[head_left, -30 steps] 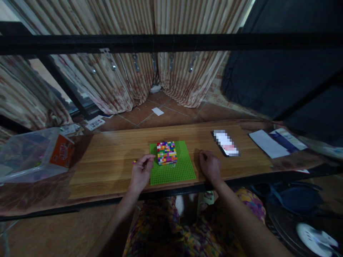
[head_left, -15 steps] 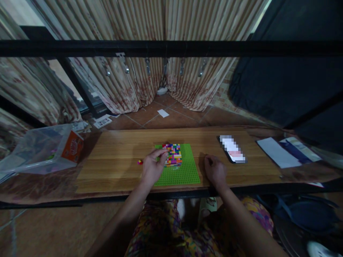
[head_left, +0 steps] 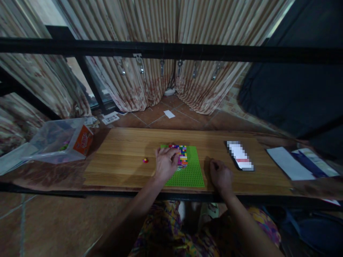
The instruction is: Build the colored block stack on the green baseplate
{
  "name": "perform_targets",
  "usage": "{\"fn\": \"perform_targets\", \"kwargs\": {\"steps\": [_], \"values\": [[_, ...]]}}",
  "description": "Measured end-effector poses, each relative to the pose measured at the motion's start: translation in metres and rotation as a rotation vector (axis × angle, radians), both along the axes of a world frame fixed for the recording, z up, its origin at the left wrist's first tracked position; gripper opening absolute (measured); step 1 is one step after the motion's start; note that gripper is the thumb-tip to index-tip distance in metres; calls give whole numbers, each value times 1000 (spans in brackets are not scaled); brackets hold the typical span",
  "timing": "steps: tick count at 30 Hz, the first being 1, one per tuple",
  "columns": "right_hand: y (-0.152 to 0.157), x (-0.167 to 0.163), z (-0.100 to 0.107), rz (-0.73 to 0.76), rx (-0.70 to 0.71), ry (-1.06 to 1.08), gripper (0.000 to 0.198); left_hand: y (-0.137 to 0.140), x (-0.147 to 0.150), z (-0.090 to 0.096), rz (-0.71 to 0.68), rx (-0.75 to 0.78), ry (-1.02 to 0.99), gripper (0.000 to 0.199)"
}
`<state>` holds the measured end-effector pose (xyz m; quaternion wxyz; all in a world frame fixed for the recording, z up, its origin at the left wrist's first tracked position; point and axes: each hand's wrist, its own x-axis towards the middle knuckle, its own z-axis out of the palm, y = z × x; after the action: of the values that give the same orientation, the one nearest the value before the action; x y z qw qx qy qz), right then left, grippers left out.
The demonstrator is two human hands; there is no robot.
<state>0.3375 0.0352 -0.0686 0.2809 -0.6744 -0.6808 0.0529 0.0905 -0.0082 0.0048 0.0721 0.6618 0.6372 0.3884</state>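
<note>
Head view: multicoloured brick block standing on green baseplate

At far left, a clear plastic bin [head_left: 59,155] is holding a few coloured pieces. To its right, a small cluster of loose bricks [head_left: 145,160] is lying on the wood-grain tabletop [head_left: 118,153], not yet attached. The brick block [head_left: 183,156] is occupying the upper part of the green baseplate [head_left: 194,175]; several layers appear done. Bare studs are showing around it; the remaining amount cannot be determined.

Grip, left to right: the left hand [head_left: 166,164] is covering the block's left side, its fingers bending with little gap at the tips; any brick between them is hidden. The right hand [head_left: 222,176] is resting beside the baseplate, loosely curled, showing no held object.
</note>
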Motion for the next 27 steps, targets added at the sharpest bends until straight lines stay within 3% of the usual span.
{"fn": "perform_targets", "kwargs": {"steps": [27], "values": [[-1, -5, 8, -4, -6, 23, 32, -6, -9, -6, 27, -14, 57, 9]]}}
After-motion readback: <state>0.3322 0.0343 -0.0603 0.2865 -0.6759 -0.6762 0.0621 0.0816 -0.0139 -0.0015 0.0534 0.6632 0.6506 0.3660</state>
